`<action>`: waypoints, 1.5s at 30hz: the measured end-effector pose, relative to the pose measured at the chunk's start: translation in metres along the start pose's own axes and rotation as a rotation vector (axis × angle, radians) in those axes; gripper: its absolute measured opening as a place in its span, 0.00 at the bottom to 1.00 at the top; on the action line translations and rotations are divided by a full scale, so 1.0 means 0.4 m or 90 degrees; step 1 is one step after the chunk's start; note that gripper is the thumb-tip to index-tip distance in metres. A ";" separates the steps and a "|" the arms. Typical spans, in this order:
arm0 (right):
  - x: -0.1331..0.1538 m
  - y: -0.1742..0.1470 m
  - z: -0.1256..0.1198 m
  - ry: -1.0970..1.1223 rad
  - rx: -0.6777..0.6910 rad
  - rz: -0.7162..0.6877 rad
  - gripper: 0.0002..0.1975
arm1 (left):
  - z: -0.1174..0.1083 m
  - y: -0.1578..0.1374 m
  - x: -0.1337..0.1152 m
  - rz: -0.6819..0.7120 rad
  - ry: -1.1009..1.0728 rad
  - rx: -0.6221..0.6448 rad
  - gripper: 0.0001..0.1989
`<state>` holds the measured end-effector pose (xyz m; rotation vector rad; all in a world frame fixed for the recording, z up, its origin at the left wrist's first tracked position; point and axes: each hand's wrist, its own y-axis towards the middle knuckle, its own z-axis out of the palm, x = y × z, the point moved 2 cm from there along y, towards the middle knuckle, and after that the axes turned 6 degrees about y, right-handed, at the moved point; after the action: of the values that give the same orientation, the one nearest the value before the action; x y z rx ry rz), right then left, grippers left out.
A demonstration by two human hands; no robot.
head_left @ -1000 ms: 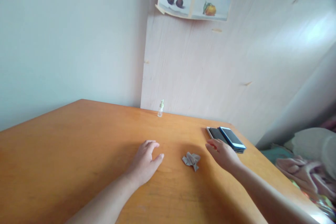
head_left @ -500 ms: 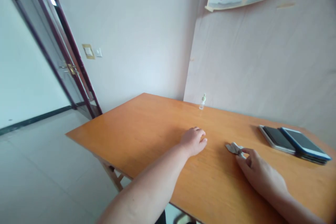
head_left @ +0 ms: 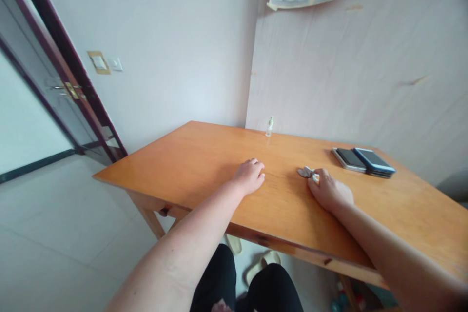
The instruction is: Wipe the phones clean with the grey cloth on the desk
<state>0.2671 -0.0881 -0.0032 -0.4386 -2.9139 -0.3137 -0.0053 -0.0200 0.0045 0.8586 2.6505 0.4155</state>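
Note:
On the orange-brown wooden table point(head_left: 204, 156), my left hand point(head_left: 249, 176) rests palm down. Its fingers are loosely bent, with a gap between thumb and fingertips, and nothing shows in it. To the right, my right hand point(head_left: 331, 192) pinches a small crumpled grey-white cloth point(head_left: 305, 171) between thumb and fingers. Part of the cloth sticks out to the left onto the tabletop; the rest is hidden by the fingers. Behind both hands, near the wall, stands a small clear bottle point(head_left: 269, 127) with a pale green top.
Several flat devices, a grey one point(head_left: 349, 158) and a stack topped by a blue-edged tablet point(head_left: 373, 162), lie right of my right hand. A wall closes off the table's back. Below the front edge are my knees and pale slippers point(head_left: 261, 265). A door point(head_left: 69, 90) is at far left.
The camera view has shifted, bringing my knees and the table's front edge into sight. My right hand still pinches the cloth, and my left hand stays resting on the table.

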 end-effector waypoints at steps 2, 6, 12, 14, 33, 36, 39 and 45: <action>-0.003 0.003 0.002 0.004 0.003 0.009 0.25 | -0.014 -0.034 0.010 -0.043 0.011 -0.002 0.15; -0.016 0.014 0.014 0.003 0.001 0.010 0.26 | -0.023 -0.114 -0.005 -0.126 0.032 0.000 0.25; -0.038 0.023 0.028 -0.002 -0.004 -0.001 0.28 | -0.031 -0.218 -0.024 -0.159 0.020 0.032 0.43; -0.041 0.022 0.027 -0.002 -0.004 0.002 0.29 | -0.054 -0.244 0.005 -0.177 0.025 0.051 0.46; -0.004 -0.017 0.008 0.016 0.012 0.033 0.26 | -0.238 -0.400 0.364 -0.410 0.206 0.127 0.51; 0.010 -0.044 0.002 0.019 0.012 0.032 0.25 | -0.246 -0.416 0.369 -0.409 0.215 0.121 0.50; 0.022 -0.063 -0.005 0.018 0.011 0.025 0.24 | -0.259 -0.446 0.375 -0.410 0.226 0.115 0.50; 0.025 -0.065 -0.003 0.020 0.007 0.017 0.24 | -0.267 -0.490 0.373 -0.408 0.253 0.103 0.49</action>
<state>0.2498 -0.1097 -0.0046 -0.4651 -2.8756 -0.2975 -0.2614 -0.1001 -0.0027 -0.0862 3.1494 0.2188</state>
